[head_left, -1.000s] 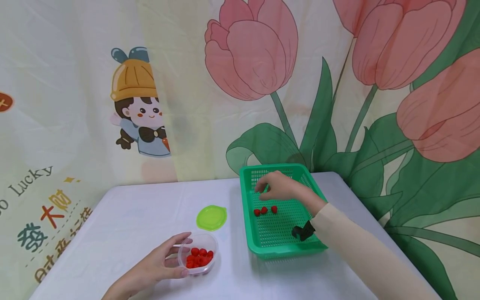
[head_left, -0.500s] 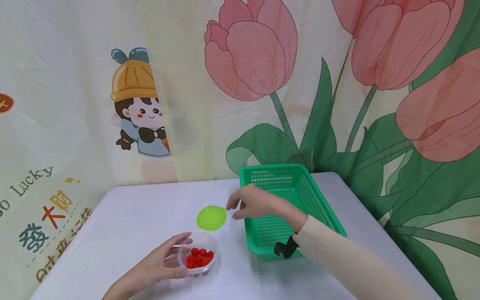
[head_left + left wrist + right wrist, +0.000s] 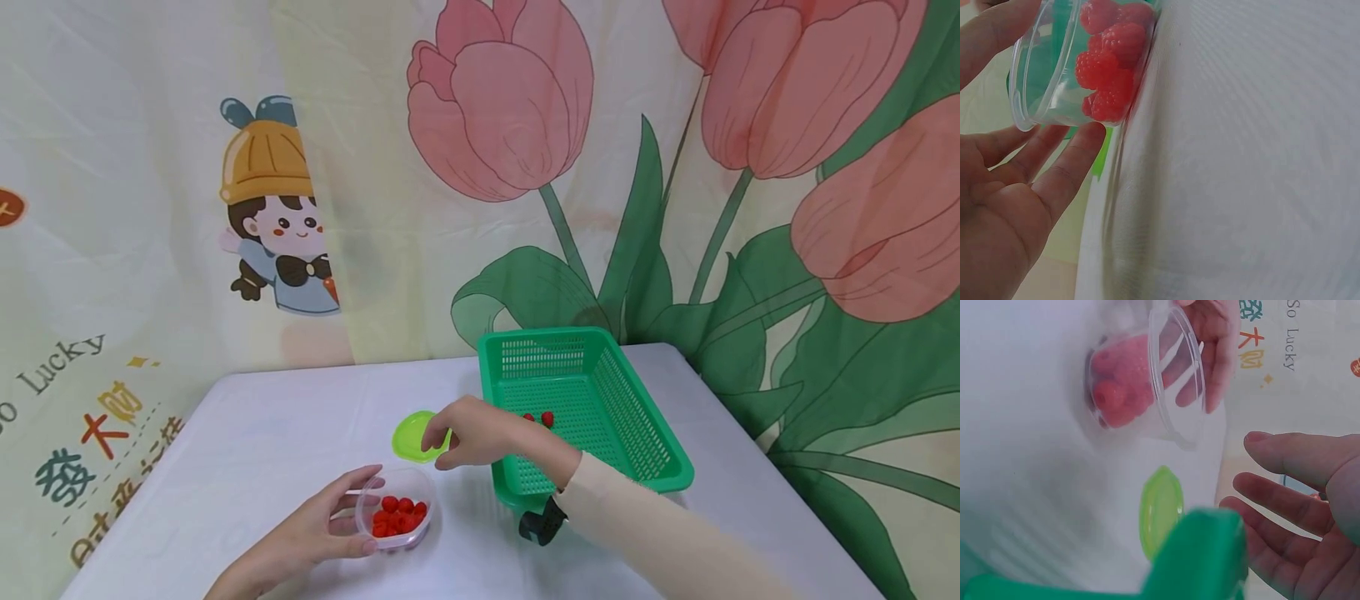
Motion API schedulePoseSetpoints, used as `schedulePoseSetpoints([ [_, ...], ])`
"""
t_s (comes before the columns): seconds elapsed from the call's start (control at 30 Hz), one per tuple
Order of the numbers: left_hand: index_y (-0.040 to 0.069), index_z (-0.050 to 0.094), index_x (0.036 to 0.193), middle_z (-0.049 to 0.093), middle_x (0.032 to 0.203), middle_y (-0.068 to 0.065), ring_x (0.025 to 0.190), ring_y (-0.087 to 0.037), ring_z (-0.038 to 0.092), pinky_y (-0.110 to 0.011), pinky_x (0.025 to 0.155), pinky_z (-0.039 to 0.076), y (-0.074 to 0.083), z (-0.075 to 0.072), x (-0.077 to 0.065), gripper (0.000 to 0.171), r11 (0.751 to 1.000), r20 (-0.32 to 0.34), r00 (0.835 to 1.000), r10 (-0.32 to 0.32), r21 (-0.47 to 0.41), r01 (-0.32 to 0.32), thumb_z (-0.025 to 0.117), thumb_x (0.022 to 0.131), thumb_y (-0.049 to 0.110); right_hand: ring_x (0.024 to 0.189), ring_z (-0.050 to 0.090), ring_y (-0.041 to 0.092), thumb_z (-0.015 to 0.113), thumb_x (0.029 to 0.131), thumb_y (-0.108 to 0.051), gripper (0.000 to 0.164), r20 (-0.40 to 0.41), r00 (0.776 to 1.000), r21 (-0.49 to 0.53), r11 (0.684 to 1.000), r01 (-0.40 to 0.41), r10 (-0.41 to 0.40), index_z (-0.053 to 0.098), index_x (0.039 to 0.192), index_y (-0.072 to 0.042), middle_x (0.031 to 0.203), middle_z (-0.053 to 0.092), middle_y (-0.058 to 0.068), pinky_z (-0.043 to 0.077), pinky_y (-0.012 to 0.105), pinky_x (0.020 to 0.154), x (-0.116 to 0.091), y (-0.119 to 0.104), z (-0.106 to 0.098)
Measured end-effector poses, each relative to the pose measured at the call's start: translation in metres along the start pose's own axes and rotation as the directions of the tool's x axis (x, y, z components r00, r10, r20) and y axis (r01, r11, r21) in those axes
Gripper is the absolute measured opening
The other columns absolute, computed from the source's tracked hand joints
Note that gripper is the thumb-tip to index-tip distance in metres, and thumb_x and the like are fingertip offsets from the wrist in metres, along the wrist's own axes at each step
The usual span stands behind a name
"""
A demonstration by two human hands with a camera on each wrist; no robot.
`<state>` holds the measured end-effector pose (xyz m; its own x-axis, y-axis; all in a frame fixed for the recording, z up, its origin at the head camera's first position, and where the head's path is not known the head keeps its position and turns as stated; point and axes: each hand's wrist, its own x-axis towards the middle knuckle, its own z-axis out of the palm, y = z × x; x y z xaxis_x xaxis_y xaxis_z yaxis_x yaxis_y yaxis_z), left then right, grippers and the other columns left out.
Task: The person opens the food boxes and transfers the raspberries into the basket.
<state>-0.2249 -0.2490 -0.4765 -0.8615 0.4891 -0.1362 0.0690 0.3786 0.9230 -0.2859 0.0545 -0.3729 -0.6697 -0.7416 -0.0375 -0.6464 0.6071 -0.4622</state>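
Note:
My left hand (image 3: pixel 318 521) holds a small clear plastic container (image 3: pixel 397 546), its thumb and fingers around the sides. Several red raspberries (image 3: pixel 1110 69) lie at the container's bottom. Over the lime-green lid (image 3: pixel 408 435), behind the container, hovers my right hand (image 3: pixel 474 432). In the right wrist view, the right hand's thumb and fingers are apart with nothing seen between them. Two raspberries (image 3: pixel 547 419) show on the floor of the green basket (image 3: pixel 678 446); the right arm covers part of that floor.
A white-covered table (image 3: pixel 300 417) carries everything. The basket's raised rim stands under the right forearm. A printed curtain (image 3: pixel 375 183) hangs behind the table's far edge. A black wrist device (image 3: pixel 543 523) sticks out below the right sleeve.
My right hand has moved from over the basket left and nearer, to above the lid. The left hand and the container stay where they were.

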Motion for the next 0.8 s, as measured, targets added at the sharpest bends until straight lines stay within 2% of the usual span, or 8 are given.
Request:
schedulePoseSetpoints([
  [0.13,0.018,0.029,0.167,0.040,0.164,-0.017,0.144,-0.040,0.047,-0.027,0.102,0.056,-0.001,0.000,0.000,0.091,1.000,0.002,1.000,0.000,-0.005,0.000,0.083,0.093,0.022,0.090,0.063,0.002,0.083,0.095,-0.018,0.027,0.002,1.000,0.003,1.000,0.006,-0.006,0.078,0.121,-0.018,0.112,0.077,-0.003,0.054,0.014,0.075,0.003,-0.003,0.008],
  [0.37,0.016,0.027,0.167,0.041,0.163,-0.019,0.143,-0.041,0.047,-0.038,0.105,0.056,-0.001,0.000,0.001,0.093,1.000,-0.001,1.000,0.001,0.006,-0.001,0.083,0.093,0.024,0.088,0.063,0.001,0.083,0.094,-0.016,0.026,-0.006,0.999,0.030,0.999,0.037,-0.037,0.079,0.120,-0.015,0.105,0.075,-0.008,0.054,0.013,0.074,0.009,-0.008,0.019],
  [0.6,0.019,0.028,0.167,0.039,0.164,-0.016,0.145,-0.043,0.047,-0.026,0.100,0.056,-0.002,0.000,-0.001,0.092,1.000,0.004,1.000,0.005,0.000,-0.005,0.083,0.094,0.021,0.087,0.063,0.000,0.083,0.094,-0.014,0.025,0.000,0.999,0.071,0.996,0.053,-0.053,0.079,0.119,-0.014,0.102,0.074,-0.009,0.053,0.013,0.076,0.014,-0.011,0.029],
  [0.8,0.019,0.027,0.168,0.037,0.165,-0.017,0.143,-0.043,0.049,-0.025,0.098,0.056,-0.003,0.001,-0.002,0.091,1.000,0.015,1.000,0.011,-0.018,-0.011,0.082,0.094,0.020,0.084,0.063,0.000,0.082,0.094,-0.011,0.025,0.005,0.999,0.089,0.995,0.053,-0.054,0.079,0.119,-0.012,0.102,0.075,-0.005,0.053,0.013,0.075,0.017,-0.014,0.039],
])
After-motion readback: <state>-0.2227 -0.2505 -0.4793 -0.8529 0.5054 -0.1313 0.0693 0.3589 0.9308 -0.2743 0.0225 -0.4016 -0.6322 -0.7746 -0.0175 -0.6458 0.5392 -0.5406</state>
